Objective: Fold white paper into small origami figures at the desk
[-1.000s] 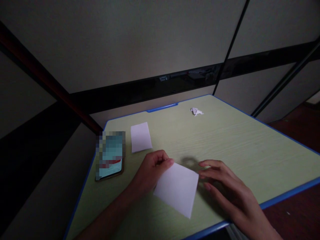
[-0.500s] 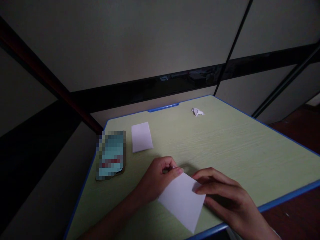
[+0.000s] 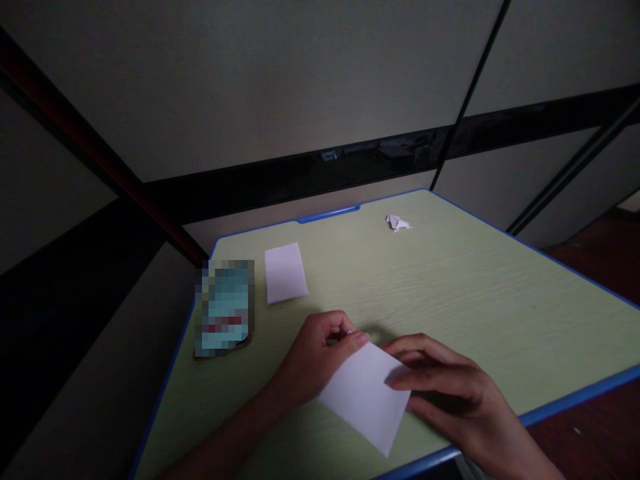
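A white sheet of paper (image 3: 367,400) is held between my two hands above the near part of the table. My left hand (image 3: 325,357) pinches its far left corner, thumb on top and fingers curled beneath. At the paper's right edge, my right hand (image 3: 450,393) grips it, one fingertip on the upper face and other fingers behind or under it. The lower corner of the sheet points toward me, tilted slightly. Parts of the fingers under the paper are hidden.
On the pale green, blue-edged table (image 3: 480,293) lies a second piece of white paper (image 3: 286,273). A small folded paper figure (image 3: 397,223) sits near the far edge. At left is a pixelated, blue-green flat item (image 3: 225,310). Cabinet panels (image 3: 300,87) stand behind.
Both hands keep their hold on the paper with hardly any movement. The paper's lower corner has risen slightly, and the whole view has shifted a little.
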`<state>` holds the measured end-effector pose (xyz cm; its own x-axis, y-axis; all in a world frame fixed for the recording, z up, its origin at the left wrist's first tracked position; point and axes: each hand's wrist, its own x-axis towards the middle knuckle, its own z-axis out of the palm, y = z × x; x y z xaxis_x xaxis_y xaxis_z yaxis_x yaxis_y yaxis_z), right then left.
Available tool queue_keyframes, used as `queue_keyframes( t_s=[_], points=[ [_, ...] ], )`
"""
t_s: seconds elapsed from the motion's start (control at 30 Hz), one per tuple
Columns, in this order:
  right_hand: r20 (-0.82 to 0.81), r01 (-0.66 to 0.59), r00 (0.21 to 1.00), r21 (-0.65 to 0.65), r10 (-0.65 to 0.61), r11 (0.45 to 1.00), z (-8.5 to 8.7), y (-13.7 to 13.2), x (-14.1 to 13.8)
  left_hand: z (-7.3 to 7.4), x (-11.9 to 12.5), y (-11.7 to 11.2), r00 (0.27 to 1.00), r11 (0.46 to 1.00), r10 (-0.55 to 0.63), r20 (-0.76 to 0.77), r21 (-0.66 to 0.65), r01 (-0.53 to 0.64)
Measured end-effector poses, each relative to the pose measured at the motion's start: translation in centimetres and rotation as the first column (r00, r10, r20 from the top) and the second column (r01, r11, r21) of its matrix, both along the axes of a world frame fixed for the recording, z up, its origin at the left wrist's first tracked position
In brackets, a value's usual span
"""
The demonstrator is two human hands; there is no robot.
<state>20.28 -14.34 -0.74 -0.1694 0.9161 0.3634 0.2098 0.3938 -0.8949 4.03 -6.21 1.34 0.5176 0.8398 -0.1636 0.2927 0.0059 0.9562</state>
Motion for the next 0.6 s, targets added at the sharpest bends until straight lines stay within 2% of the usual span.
queue_keyframes(
  t_s=[0.27,0.6],
  points=[
    [-0.031,0.13,0.991,0.048,-0.129,0.99,-0.02,0.13,0.29,-0.09,-0.05,0.01,0.995,0.983,-0.005,0.103,-0.18,0.024],
    [-0.02,0.155,0.988,0.027,-0.155,0.987,-0.14,0.11,0.05,-0.04,0.09,-0.21,0.996,0.988,0.058,0.075,-0.151,-0.046]
  ],
)
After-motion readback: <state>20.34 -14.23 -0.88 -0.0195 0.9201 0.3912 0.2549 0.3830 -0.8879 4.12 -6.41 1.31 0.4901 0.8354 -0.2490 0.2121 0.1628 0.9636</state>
